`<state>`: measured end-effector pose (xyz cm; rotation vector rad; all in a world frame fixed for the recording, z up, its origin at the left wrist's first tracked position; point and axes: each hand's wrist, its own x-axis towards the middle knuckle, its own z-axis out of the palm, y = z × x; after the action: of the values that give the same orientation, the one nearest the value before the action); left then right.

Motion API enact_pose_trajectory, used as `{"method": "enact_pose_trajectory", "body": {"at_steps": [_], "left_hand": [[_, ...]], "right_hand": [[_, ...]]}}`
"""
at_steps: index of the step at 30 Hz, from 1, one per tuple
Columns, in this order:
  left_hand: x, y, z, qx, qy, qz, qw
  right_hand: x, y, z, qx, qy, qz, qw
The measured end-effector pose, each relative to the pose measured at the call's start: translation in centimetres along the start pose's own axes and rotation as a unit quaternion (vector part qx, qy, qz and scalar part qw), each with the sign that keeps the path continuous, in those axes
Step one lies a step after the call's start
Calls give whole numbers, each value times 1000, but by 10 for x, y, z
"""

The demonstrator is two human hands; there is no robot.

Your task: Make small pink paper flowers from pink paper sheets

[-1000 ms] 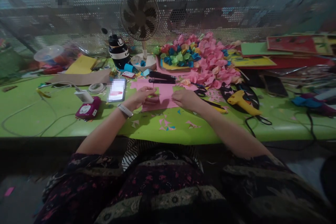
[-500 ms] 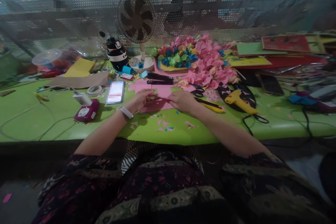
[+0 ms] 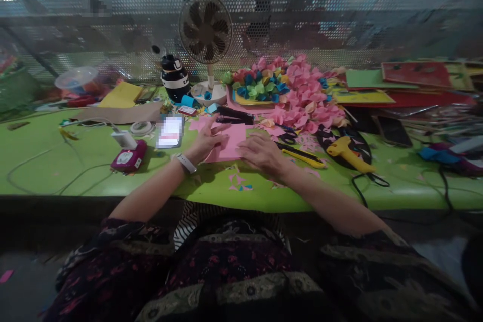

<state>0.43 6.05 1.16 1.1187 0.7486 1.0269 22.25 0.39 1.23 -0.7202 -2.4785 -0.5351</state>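
Note:
A pink sheet of paper (image 3: 232, 140) lies flat on the green table (image 3: 56, 161) in front of me. My left hand (image 3: 206, 142), with a white watch on the wrist, rests on the sheet's left part with fingers stretched out toward the stapler. My right hand (image 3: 261, 153) lies palm down at the sheet's right lower corner, fingers spread flat on it. Neither hand grips anything.
A black stapler (image 3: 236, 115) lies just beyond the sheet. A heap of folded pink and coloured paper pieces (image 3: 294, 90), scissors (image 3: 287, 137), a yellow cutter (image 3: 304, 156) and a yellow glue gun (image 3: 349, 153) are to the right. A phone (image 3: 169, 132), magenta device (image 3: 128, 158), fan (image 3: 206, 35) stand left.
Both hands went from pinching a fold in the pink paper to lying flat on it. My right hand slid down toward me; the left fingers stretched out.

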Motion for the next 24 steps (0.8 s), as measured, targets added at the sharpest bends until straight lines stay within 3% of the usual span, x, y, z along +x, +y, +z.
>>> {"method": "enact_pose_trajectory", "body": {"at_steps": [3,6,10,14,16,20,24], "left_hand": [[-2,0,0,-13,-1,41,999],[-2,-2,1,-18,-30,50,998],[-5,-6,8,-24,-81,57,995],[-14,-1,19,-27,-80,37,996],[-18,4,22,-30,-71,7,997],[-20,8,21,-52,-58,-46,996],[-19,4,20,33,-33,-5,999]], "right_hand": [[0,-1,0,61,28,17,998],[3,0,0,121,90,136,979],[7,7,5,243,184,304,903],[8,12,8,368,170,401,822],[9,12,7,368,167,419,813],[10,9,2,353,166,413,823],[9,8,4,373,144,391,829]]}}
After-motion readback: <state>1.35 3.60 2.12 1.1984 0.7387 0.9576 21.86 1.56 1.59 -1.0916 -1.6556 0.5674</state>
